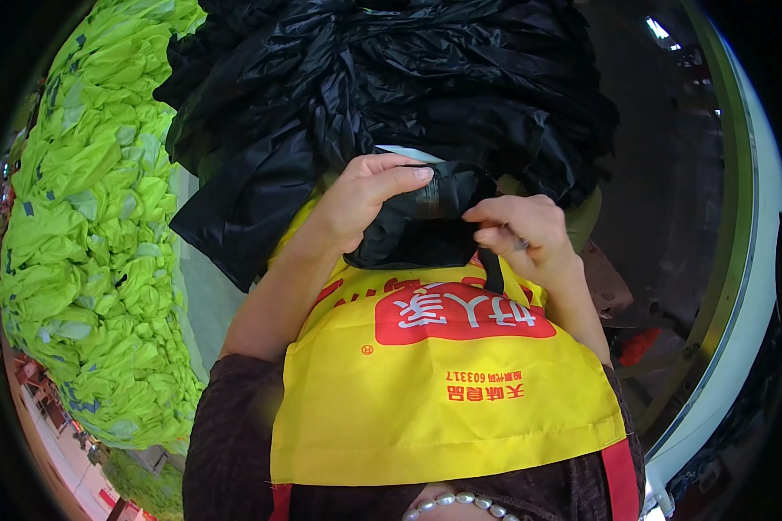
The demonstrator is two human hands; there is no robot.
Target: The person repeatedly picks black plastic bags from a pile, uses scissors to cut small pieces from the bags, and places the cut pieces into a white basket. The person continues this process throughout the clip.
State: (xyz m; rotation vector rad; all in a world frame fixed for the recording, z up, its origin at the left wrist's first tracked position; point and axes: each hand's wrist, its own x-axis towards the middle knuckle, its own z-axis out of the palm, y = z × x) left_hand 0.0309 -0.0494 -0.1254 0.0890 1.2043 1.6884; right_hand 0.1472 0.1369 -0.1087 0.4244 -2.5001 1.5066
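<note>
Background: bright lime-green thin fabric pieces [96, 234] lie heaped along the left; one large mound of glossy black fabric [365, 78] fills the top.
Worked piece: soft black fabric piece with a pouch-like hollow [387, 230], between the hands, at the upper part of a yellow apron with red and white print [443, 425].
Hollow's contents: too dark to make out.
Left hand [356, 204]: closed, thumb on top, pinching the piece's upper left edge.
Right hand [526, 234]: fingers loosely curled at the piece's right side; cannot tell whether they grip it.
Narrow black strip [493, 271]: hangs below the right hand, upper end hidden.
White bead necklace [456, 498]: cut off by the lower edge.
</note>
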